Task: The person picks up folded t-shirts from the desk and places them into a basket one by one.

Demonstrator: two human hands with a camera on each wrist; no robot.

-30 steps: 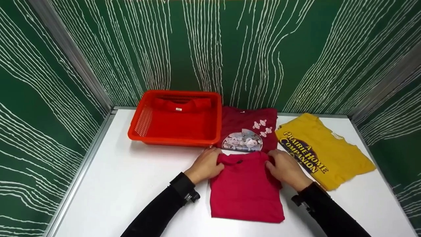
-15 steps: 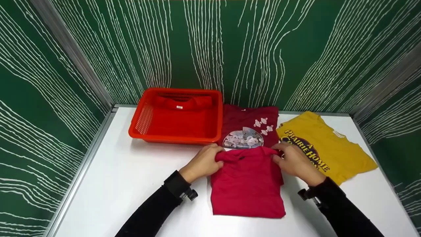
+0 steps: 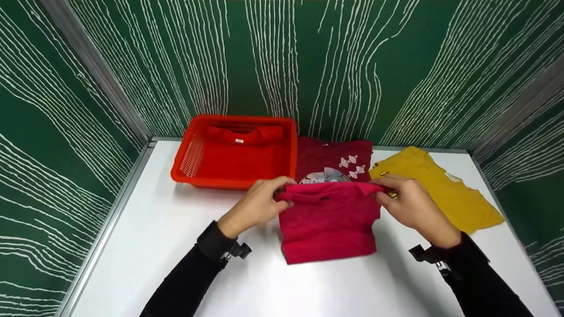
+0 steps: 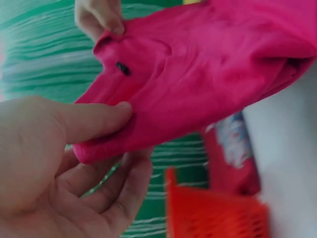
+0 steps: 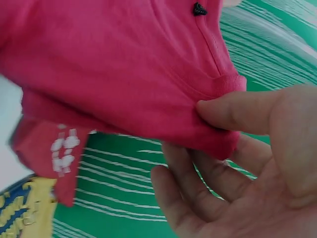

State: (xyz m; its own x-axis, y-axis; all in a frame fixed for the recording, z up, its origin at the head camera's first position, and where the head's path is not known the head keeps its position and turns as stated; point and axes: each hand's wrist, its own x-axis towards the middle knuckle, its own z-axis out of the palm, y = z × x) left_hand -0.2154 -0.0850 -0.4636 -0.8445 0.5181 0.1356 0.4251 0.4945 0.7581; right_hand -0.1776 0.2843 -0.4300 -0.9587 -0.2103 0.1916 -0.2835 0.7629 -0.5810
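Note:
A folded pink T-shirt hangs between both hands, its collar edge raised toward the person's front. My left hand pinches the shirt's upper left corner between thumb and fingers. At the opposite corner my right hand grips the cloth the same way. In the left wrist view the thumb presses on top of the pink cloth, fingers beneath. The right wrist view shows the thumb near the collar band, with a small black label inside the neck. Behind the shirt lies a maroon T-shirt, its lower part hidden.
A red plastic basket holding a folded red garment stands at the back left. At the right lies a folded yellow T-shirt, partly behind the right hand. Green walls with white lines enclose the white table.
Both hands have lifted the pink shirt's collar edge up and away from the person. Its lower edge has risen too, and the shirt now covers more of the maroon one.

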